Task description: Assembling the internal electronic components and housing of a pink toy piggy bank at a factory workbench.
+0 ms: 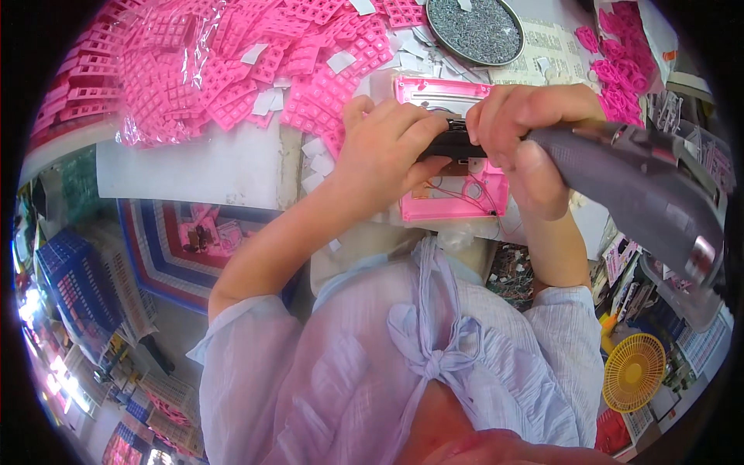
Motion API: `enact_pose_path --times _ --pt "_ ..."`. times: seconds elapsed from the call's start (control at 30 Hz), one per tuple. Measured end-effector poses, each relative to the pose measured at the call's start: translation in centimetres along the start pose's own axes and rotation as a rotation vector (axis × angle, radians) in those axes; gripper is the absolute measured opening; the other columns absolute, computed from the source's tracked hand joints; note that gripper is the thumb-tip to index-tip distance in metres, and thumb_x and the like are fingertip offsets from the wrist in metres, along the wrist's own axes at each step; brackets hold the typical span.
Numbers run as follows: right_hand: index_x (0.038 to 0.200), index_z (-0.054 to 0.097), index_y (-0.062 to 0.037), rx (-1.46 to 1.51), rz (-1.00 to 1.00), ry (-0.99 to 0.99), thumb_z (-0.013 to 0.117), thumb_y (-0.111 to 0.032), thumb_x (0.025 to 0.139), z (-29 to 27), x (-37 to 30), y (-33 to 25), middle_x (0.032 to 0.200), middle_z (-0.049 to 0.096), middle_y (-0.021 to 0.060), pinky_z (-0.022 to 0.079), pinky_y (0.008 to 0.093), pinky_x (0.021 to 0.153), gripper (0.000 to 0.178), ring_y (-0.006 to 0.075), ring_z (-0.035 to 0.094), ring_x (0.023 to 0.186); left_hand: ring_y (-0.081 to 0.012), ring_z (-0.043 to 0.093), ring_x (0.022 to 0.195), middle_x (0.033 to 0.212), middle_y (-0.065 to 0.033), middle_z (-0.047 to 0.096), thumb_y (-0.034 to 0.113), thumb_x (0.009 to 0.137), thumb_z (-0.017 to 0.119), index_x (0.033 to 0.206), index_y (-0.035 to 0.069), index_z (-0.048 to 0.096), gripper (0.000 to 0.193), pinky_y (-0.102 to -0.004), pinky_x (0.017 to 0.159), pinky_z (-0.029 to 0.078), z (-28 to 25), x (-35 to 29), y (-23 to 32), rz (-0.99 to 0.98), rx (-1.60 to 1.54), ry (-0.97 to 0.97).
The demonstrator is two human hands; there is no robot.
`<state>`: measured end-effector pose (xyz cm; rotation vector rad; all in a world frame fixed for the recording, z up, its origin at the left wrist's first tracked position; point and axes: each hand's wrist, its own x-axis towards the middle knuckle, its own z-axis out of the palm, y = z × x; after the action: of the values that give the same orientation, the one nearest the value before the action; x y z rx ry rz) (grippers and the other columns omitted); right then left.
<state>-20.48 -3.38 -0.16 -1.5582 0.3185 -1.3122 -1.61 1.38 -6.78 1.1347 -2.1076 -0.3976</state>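
Note:
A pink plastic casing [418,208] lies on the worktable in front of me, with thin wires [484,200] and a small speaker-like disc inside its lower part. Across its middle sits a black part [457,146], partly covered by my fingers. My left hand [387,147] is closed at the casing's left side, fingertips and thumb pinching the black part. My right hand [523,128] wraps round the front end of a dark grey electric screwdriver [643,182], whose body slants toward the lower right. Its tip is hidden near the black part.
Pink grid-like plastic pieces [170,70] are heaped at the back left, some in clear plastic. A round tray of small screws [474,31] stands at the back. Bundled pink cords [620,66] lie back right. Below the table are a striped basket [151,248] and a yellow basket [634,372].

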Motion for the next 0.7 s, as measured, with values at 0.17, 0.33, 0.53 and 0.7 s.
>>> enact_pose_path --times 0.17,0.33,0.53,0.7 --pt "0.104 0.047 -0.0034 -0.256 -0.041 -0.221 0.066 -0.011 0.095 -0.5 0.8 -0.2 0.066 0.052 0.0061 0.047 0.0346 0.055 0.022 0.0163 0.048 0.055 -0.0211 0.06 0.098 0.107 -0.0001 0.065 0.027 0.075 0.084 0.12 0.015 0.065 0.05 -0.0472 0.09 0.032 0.3 -0.2 -0.1 0.02 -0.039 0.029" --pt "0.111 0.054 -0.0021 -0.087 0.029 -0.171 0.073 -0.019 0.091 -0.3 1.5 0.3 0.082 0.059 0.011 0.05 0.0376 0.067 0.032 0.0221 0.055 0.07 -0.0218 0.06 0.1 0.108 -0.0006 0.065 0.03 0.077 0.083 0.12 0.015 0.064 0.049 -0.0476 0.09 0.032 -0.4 -0.1 0.0 -0.008 0.002 -0.044" --pt "0.136 0.061 -0.0083 -0.883 0.512 -0.569 0.087 -0.019 0.071 -3.8 0.3 -1.6 0.116 0.067 0.0116 0.05 0.0411 0.094 0.071 0.0298 0.059 0.113 -0.0269 0.056 0.107 0.109 -0.004 0.066 0.034 0.078 0.083 0.125 0.012 0.06 0.056 -0.0488 0.093 0.032 -0.3 -0.3 -0.8 0.019 0.004 0.005" --pt "0.12 0.07 -0.0091 -0.903 0.298 -0.322 0.079 -0.026 0.083 -4.8 -1.5 -0.2 0.094 0.07 0.0141 0.054 0.0412 0.077 0.042 0.034 0.067 0.084 -0.0266 0.058 0.107 0.116 -0.0078 0.068 0.032 0.082 0.082 0.133 0.005 0.053 0.065 -0.0461 0.097 0.032 0.4 -0.8 0.0 -0.142 -0.164 0.172"
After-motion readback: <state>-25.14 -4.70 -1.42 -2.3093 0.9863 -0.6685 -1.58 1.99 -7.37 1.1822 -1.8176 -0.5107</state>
